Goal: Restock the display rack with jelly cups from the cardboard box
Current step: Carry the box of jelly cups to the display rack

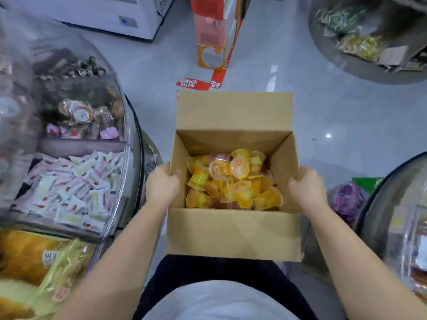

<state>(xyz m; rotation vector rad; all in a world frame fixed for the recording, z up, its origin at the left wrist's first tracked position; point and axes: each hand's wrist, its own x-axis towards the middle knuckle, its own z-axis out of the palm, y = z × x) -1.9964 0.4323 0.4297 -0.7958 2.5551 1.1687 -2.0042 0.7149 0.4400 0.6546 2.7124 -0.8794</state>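
A tall red and orange carton [213, 33] is standing on the grey floor [335, 107], with a torn red strip [198, 83] lying at its foot. A white freezer cabinet [108, 12] is sitting at the far left. Something purple and green, perhaps bagged snacks [349, 197], is lying blurred at the right.

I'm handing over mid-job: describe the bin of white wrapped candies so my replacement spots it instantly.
Start at the curved clear display rack left of the cardboard box. The bin of white wrapped candies is its middle section, level with the left hand. Its small flat white packets differ from the yellow bags nearer and round sweets beyond.
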